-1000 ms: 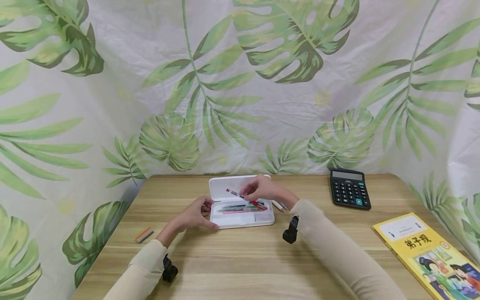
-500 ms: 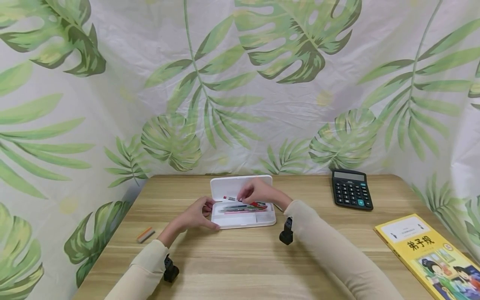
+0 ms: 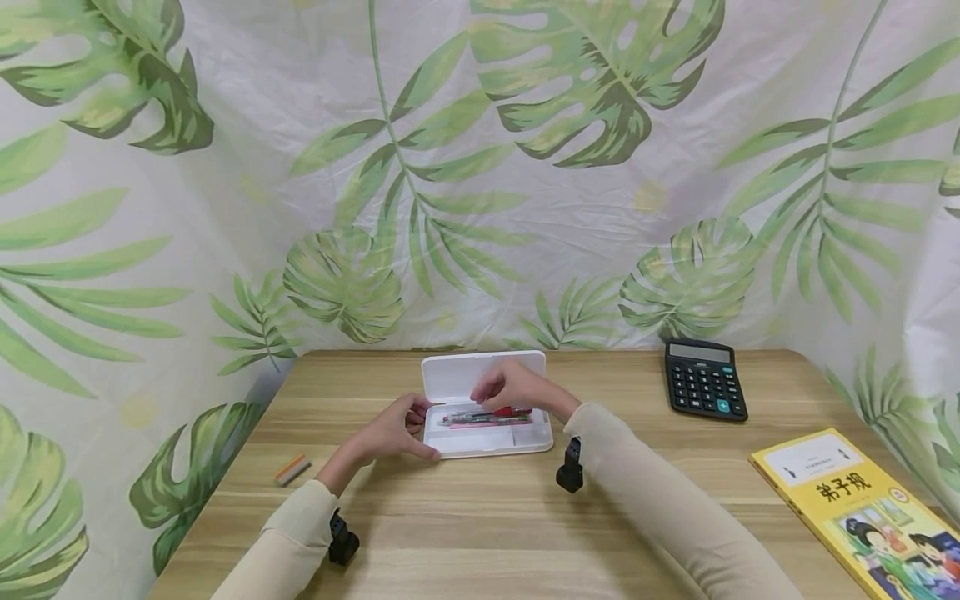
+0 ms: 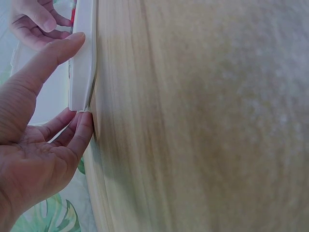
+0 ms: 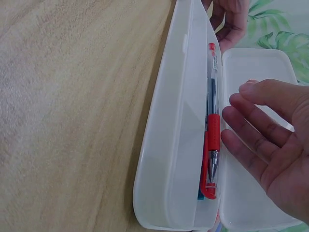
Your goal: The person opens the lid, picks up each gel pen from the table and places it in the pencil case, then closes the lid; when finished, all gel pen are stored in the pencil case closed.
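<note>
My left hand (image 3: 390, 433) pinches the end of the white pencil case (image 3: 480, 442); my right hand (image 3: 513, 387), fingers relaxed, hovers over the red pen (image 5: 212, 130) inside.

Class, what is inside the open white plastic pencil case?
A red pen lies on top in the white plastic pencil case, with other pens beneath, mostly covered.
</note>
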Demonstrator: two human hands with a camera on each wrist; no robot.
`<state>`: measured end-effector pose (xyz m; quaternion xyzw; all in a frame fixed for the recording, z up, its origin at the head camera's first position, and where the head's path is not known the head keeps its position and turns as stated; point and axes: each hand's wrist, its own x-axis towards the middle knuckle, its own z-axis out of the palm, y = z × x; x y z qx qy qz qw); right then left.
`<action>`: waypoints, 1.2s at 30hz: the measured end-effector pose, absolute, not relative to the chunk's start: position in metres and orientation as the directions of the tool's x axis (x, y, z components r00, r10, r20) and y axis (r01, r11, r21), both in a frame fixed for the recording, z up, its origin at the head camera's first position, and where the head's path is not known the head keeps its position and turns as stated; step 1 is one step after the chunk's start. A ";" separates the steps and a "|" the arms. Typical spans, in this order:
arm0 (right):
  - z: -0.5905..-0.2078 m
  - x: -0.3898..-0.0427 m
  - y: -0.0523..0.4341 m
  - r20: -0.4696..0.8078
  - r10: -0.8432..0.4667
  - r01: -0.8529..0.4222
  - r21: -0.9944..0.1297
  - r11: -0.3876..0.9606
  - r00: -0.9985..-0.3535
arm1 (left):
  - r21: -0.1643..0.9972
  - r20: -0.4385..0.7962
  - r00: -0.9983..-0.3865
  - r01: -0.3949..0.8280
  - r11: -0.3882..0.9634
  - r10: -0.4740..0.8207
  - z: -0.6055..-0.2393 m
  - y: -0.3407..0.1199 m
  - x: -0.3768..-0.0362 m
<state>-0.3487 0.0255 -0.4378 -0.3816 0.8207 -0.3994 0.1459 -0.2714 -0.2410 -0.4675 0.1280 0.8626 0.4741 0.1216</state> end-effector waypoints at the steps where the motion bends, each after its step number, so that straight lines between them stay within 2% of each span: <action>1: -0.437 -0.348 0.026 0.064 -0.742 -0.507 -0.769 0.390 -0.667 | 0.849 -0.088 -0.937 0.106 0.518 0.337 -0.468 -0.241 -0.271; 27: -0.423 -0.351 0.047 0.027 -0.744 -0.486 -0.772 0.409 -0.668 | 0.841 -0.085 -0.940 0.109 0.530 0.329 -0.469 -0.242 -0.274; 36: -0.422 -0.349 0.073 -0.004 -0.754 -0.427 -0.822 0.376 -0.657 | 0.837 -0.094 -0.938 0.107 0.537 0.334 -0.468 -0.242 -0.273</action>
